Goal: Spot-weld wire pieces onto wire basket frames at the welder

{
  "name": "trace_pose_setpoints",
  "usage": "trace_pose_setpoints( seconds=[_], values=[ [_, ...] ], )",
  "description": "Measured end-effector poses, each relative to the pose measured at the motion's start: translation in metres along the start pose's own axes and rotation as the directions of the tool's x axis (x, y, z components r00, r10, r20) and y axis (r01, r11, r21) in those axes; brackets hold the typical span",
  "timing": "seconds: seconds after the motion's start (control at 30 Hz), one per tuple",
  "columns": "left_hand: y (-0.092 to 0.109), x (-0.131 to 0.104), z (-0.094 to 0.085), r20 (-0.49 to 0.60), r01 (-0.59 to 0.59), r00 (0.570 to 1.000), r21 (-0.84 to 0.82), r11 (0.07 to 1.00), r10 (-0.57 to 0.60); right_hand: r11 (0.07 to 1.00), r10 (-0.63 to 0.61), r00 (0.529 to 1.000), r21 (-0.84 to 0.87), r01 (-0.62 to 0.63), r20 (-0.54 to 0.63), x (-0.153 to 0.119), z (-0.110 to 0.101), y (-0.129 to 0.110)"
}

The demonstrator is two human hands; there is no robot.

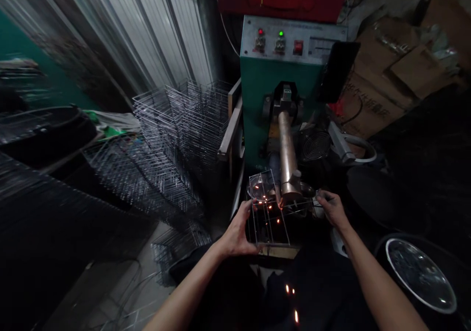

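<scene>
My left hand point(238, 233) grips the left side of a small wire rack point(270, 223), thumb along its near edge and fingers at its far corner. My right hand point(332, 208) pinches a thin metal wire point(303, 204) that runs leftward to the rack. Above the rack, the copper-coloured arm point(288, 159) of a spot welder point(283, 70) reaches down toward me. Orange sparks fly around the electrode tip, where wire and rack meet, and some fall toward my lap. Shadow hides the lower electrode in part.
Stacked wire racks point(147, 174) stand to the left beside a corrugated metal wall point(147, 31). Cardboard boxes point(382, 85) are at the back right. A round clear lid point(421, 274) lies at the lower right, and a dark phone-like slab point(336, 70) is fixed by the welder.
</scene>
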State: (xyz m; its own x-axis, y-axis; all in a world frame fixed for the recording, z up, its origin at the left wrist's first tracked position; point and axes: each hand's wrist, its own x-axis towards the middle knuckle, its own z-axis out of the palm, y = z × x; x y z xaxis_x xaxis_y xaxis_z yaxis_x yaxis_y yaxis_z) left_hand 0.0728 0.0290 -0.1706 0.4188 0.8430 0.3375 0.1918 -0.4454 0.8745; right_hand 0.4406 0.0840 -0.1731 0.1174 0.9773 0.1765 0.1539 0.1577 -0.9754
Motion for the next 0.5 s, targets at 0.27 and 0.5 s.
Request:
trace_pose_setpoints(
  seconds=[0.27, 0.5],
  values=[
    [0.006, 0.0, -0.004, 0.039, 0.023, 0.999, 0.05, 0.998, -0.025, 0.911, -0.167, 0.98, -0.398, 0.113, -0.105, -0.027, -0.034, -0.032],
    [0.016, 0.006, 0.001, 0.016, 0.045, 0.999, 0.011, 0.999, -0.045, 0.475, 0.126, 0.85, -0.721, -0.505, -0.512, -0.248, -0.216, 0.03]
  ],
)
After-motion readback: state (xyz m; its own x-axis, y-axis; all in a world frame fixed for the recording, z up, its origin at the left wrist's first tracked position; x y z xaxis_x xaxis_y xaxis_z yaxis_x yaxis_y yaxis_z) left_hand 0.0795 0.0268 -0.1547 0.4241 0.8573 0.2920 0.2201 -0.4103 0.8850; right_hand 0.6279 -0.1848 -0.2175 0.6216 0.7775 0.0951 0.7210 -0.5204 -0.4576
